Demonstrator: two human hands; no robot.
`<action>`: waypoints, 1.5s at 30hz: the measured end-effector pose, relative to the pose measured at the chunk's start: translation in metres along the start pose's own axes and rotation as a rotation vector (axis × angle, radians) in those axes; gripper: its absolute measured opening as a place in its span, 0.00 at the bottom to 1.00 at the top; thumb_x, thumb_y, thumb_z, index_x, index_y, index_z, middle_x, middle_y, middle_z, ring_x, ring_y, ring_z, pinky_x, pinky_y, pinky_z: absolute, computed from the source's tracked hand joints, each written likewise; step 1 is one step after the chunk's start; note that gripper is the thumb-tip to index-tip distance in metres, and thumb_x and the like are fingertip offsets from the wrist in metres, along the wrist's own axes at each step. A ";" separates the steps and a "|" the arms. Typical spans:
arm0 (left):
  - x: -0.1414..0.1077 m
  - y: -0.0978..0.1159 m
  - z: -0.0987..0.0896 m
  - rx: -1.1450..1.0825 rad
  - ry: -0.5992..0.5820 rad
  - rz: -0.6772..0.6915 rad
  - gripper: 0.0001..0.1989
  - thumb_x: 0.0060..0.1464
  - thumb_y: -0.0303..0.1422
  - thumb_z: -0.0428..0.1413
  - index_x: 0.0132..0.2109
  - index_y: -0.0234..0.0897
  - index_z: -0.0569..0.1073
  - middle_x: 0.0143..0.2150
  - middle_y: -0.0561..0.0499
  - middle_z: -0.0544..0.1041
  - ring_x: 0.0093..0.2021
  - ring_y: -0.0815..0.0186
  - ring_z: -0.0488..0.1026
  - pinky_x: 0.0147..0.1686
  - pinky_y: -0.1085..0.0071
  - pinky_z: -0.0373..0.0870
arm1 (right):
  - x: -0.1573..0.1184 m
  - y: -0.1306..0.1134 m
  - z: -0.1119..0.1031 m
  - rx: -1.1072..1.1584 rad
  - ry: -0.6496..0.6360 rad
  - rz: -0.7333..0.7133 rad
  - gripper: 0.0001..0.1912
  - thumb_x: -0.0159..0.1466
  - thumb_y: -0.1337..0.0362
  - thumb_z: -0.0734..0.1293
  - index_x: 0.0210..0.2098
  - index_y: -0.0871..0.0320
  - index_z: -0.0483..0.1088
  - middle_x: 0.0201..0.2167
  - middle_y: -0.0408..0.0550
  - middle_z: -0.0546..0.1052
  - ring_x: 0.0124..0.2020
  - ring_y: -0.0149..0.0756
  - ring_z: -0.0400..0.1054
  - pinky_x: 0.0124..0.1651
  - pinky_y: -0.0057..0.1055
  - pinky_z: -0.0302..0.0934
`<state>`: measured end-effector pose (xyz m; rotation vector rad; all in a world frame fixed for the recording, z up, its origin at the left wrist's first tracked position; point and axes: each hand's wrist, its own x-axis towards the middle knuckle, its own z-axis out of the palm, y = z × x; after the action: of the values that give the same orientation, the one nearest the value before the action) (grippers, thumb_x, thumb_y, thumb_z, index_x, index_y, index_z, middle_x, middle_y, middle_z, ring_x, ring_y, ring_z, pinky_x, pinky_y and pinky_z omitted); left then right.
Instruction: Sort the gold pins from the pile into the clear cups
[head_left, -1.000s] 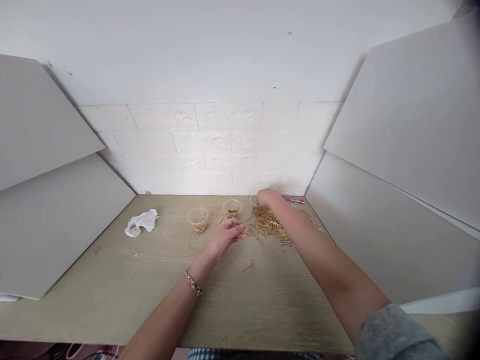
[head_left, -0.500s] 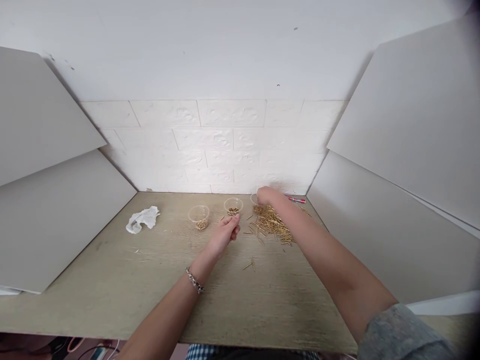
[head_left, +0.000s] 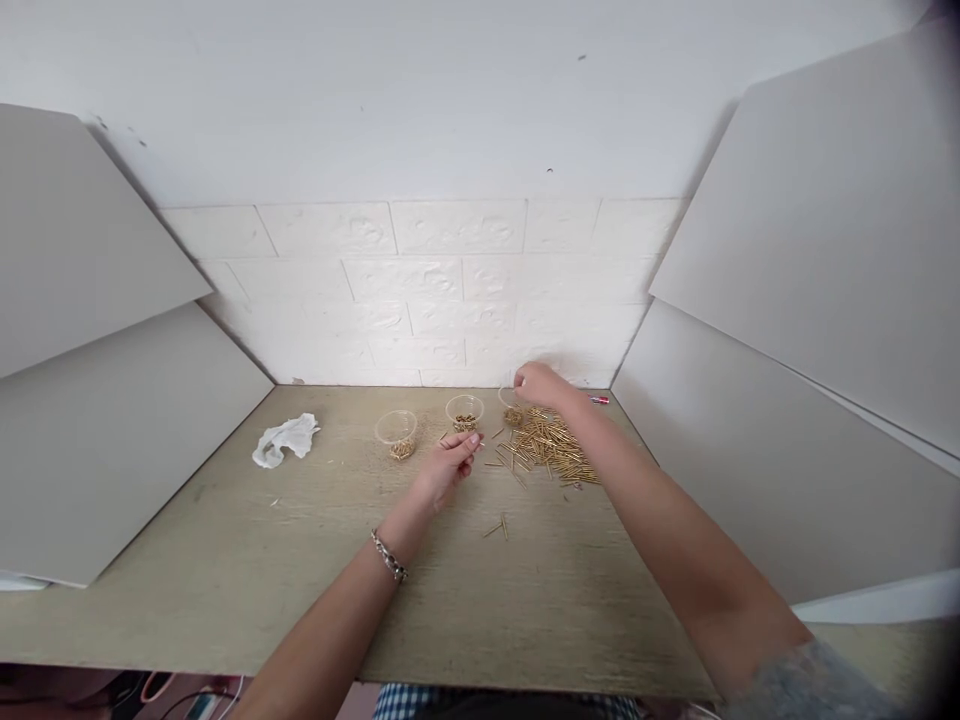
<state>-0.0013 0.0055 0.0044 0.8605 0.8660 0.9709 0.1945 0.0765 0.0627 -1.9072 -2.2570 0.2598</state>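
Observation:
My right hand [head_left: 540,385] is at the far end of the board, curled against the rim of a clear plastic cup [head_left: 510,407] holding brass pins. Below it lies a loose pile of brass pins [head_left: 551,450]. My left hand [head_left: 448,468] hovers left of the pile, its fingertips pinched together near a second clear cup [head_left: 464,412]. Anything between those fingers is too small to make out. A third clear cup [head_left: 395,433] stands further left, with pins at its bottom. A beaded bracelet [head_left: 389,556] circles my left wrist.
A crumpled white tissue [head_left: 285,438] lies at the left of the wooden board [head_left: 225,560]. A few stray pins [head_left: 496,528] lie in front of the pile. Most of a red marker [head_left: 598,399] is hidden behind my right forearm. White walls and angled grey panels enclose the board.
My left hand has drawn back slightly to the left from the pile. My right forearm has shifted right and now covers most of the red marker.

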 end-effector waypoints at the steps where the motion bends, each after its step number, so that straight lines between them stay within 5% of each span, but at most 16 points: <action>1: 0.000 0.000 0.000 -0.021 -0.002 -0.009 0.17 0.32 0.36 0.66 0.31 0.32 0.75 0.25 0.55 0.69 0.22 0.79 0.58 0.22 0.81 0.54 | -0.009 0.000 0.002 0.033 0.069 -0.009 0.11 0.55 0.71 0.60 0.35 0.62 0.73 0.40 0.52 0.74 0.39 0.33 0.67 0.41 0.25 0.56; 4: -0.001 0.001 0.001 -0.073 -0.015 -0.030 0.18 0.30 0.33 0.67 0.33 0.32 0.75 0.26 0.54 0.70 0.23 0.78 0.61 0.25 0.80 0.57 | -0.042 -0.004 0.016 0.319 0.371 -0.068 0.07 0.55 0.67 0.62 0.32 0.59 0.71 0.39 0.48 0.74 0.41 0.33 0.66 0.43 0.27 0.56; 6: -0.002 0.000 0.002 -0.089 -0.035 -0.037 0.18 0.30 0.32 0.67 0.33 0.31 0.76 0.26 0.54 0.71 0.24 0.78 0.61 0.26 0.80 0.59 | -0.064 -0.010 0.030 0.527 0.432 -0.067 0.05 0.54 0.65 0.64 0.29 0.58 0.71 0.37 0.47 0.74 0.40 0.34 0.67 0.42 0.29 0.57; 10: -0.003 -0.002 0.003 -0.091 -0.078 -0.052 0.16 0.33 0.31 0.66 0.34 0.31 0.76 0.28 0.52 0.72 0.25 0.77 0.63 0.28 0.79 0.60 | -0.090 -0.023 0.054 0.737 0.370 -0.025 0.07 0.54 0.62 0.64 0.29 0.58 0.72 0.33 0.47 0.75 0.36 0.35 0.68 0.39 0.31 0.59; 16: -0.003 -0.005 0.004 -0.076 -0.101 -0.066 0.14 0.35 0.28 0.65 0.35 0.32 0.75 0.27 0.53 0.72 0.25 0.77 0.63 0.28 0.78 0.59 | -0.093 -0.030 0.073 0.931 0.265 -0.032 0.09 0.55 0.62 0.63 0.32 0.58 0.72 0.32 0.47 0.75 0.34 0.35 0.68 0.39 0.32 0.60; 25: -0.006 -0.005 0.005 -0.075 -0.114 -0.050 0.12 0.38 0.29 0.64 0.33 0.32 0.74 0.28 0.52 0.73 0.27 0.75 0.67 0.30 0.76 0.61 | -0.102 -0.039 0.070 0.741 0.370 -0.047 0.07 0.56 0.62 0.63 0.29 0.58 0.71 0.31 0.46 0.74 0.33 0.33 0.66 0.35 0.29 0.59; 32: -0.004 -0.007 0.003 -0.116 -0.126 -0.084 0.10 0.40 0.26 0.63 0.34 0.31 0.73 0.31 0.49 0.75 0.30 0.72 0.72 0.33 0.77 0.65 | -0.103 -0.041 0.077 0.522 0.587 -0.156 0.06 0.59 0.63 0.62 0.30 0.57 0.70 0.31 0.46 0.73 0.34 0.34 0.66 0.39 0.31 0.60; 37: -0.001 -0.010 0.002 -0.206 -0.136 -0.102 0.09 0.41 0.24 0.62 0.34 0.31 0.73 0.32 0.49 0.75 0.31 0.71 0.72 0.33 0.77 0.67 | -0.104 -0.044 0.084 0.372 0.625 -0.194 0.10 0.61 0.62 0.59 0.34 0.56 0.71 0.35 0.49 0.74 0.38 0.38 0.66 0.43 0.34 0.59; 45: -0.004 -0.009 0.006 -0.194 -0.106 -0.121 0.10 0.43 0.24 0.61 0.36 0.31 0.73 0.32 0.48 0.76 0.30 0.73 0.72 0.32 0.78 0.67 | -0.104 -0.047 0.078 0.579 0.568 -0.067 0.11 0.59 0.63 0.59 0.31 0.56 0.72 0.30 0.48 0.74 0.33 0.36 0.67 0.39 0.33 0.60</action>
<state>0.0059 -0.0020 -0.0005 0.6793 0.7120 0.8792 0.1474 -0.0354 -0.0040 -1.3778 -1.6354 0.2782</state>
